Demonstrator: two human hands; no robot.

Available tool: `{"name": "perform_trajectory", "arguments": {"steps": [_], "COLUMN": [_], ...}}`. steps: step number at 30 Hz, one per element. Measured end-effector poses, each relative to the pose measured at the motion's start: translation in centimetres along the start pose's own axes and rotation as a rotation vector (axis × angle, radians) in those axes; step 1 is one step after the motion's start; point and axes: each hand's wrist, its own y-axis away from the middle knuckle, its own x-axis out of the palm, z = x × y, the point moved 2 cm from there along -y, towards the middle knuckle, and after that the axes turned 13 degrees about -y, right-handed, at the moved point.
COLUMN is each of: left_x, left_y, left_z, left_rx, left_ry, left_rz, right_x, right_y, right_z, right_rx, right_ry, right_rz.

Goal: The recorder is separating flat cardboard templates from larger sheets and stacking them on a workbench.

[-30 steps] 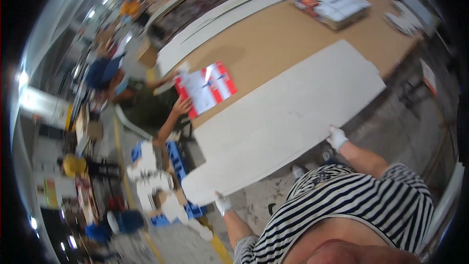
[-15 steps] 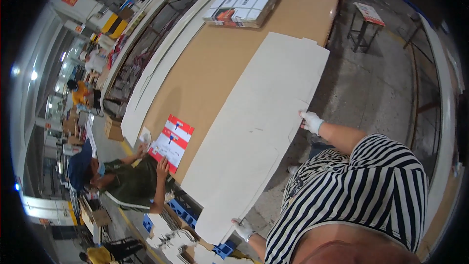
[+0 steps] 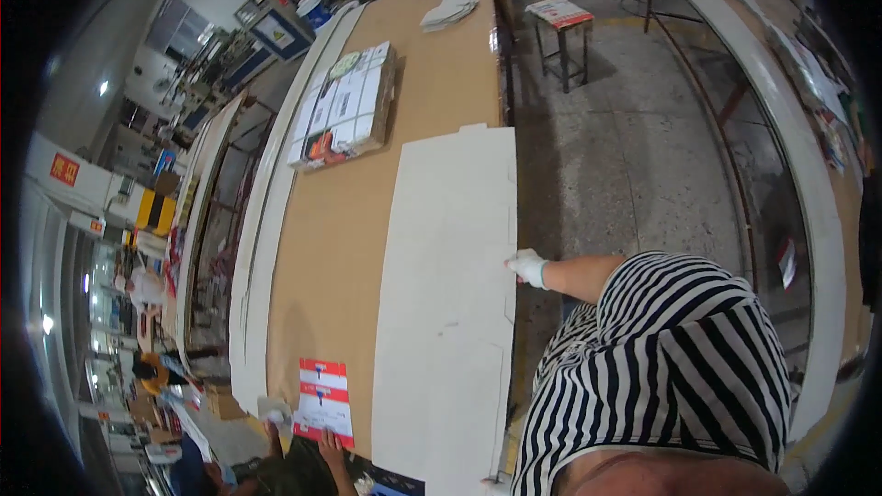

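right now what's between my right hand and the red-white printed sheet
In the head view: the large white panel, then a narrow strip of brown tabletop.

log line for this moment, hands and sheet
right hand: on white sheet, right edge | left hand: near sheet's lower end, partly cropped | sheet: over brown table
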Motion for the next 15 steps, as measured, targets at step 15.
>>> {"name": "perform_trajectory", "arguments": {"steps": [15], "left_x": [2.0], "left_y": [-8.4], "left_z": [-17.0], "left_rx": [0.386], "left_ry": [0.007], "left_rz": [0.276], "right_x": [-2.0], "right_y": [0.6], "right_z": [-0.2], "right_rx": [0.254], "right_ry": [-0.228], "right_rz": [0.191]}}
